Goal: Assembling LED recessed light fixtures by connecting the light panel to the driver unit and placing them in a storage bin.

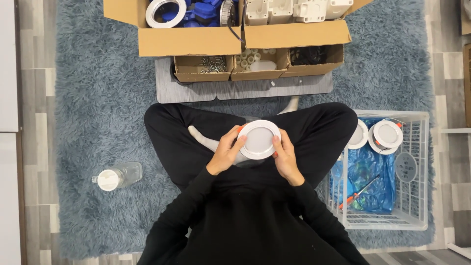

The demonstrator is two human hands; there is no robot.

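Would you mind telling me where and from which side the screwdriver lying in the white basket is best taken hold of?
Grip the screwdriver by its orange handle at the lower left end, coming straight down from above. It lies flat and slanted on the blue plastic bag inside the white basket, whose walls block a sideways approach. The right hand is the nearer one, though both hands now hold the round white light.
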